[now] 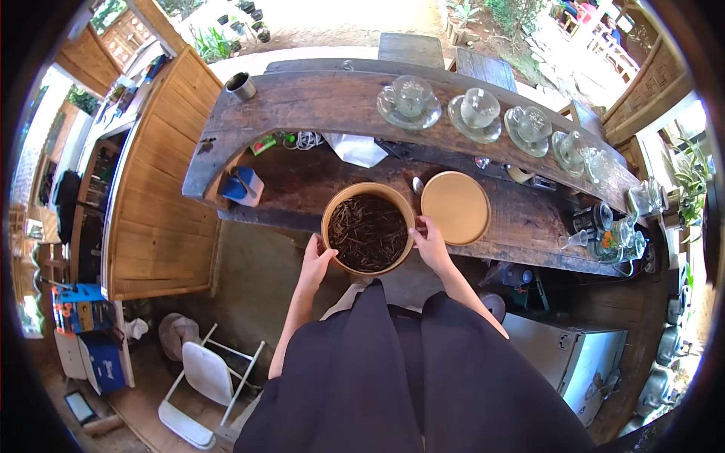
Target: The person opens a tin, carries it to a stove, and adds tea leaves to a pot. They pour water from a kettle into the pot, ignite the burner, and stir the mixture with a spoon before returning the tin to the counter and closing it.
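A round tan container (332, 208) filled with dark dried leaves sits at the front edge of the lower wooden counter (521, 223). My left hand (316, 260) grips its left rim and my right hand (430, 241) grips its right rim. Its round tan lid (455, 207) lies flat on the counter just to the right, close to my right hand. A spoon (417, 183) lies behind, between container and lid.
Several glass cups on saucers (408, 102) line the raised wooden bar, with a metal cup (242, 85) at its left end. A blue-and-white box (243, 186), white cloth (356, 149) and glass pitchers (615, 234) stand on the counter. A white folding chair (208, 381) stands on the floor at lower left.
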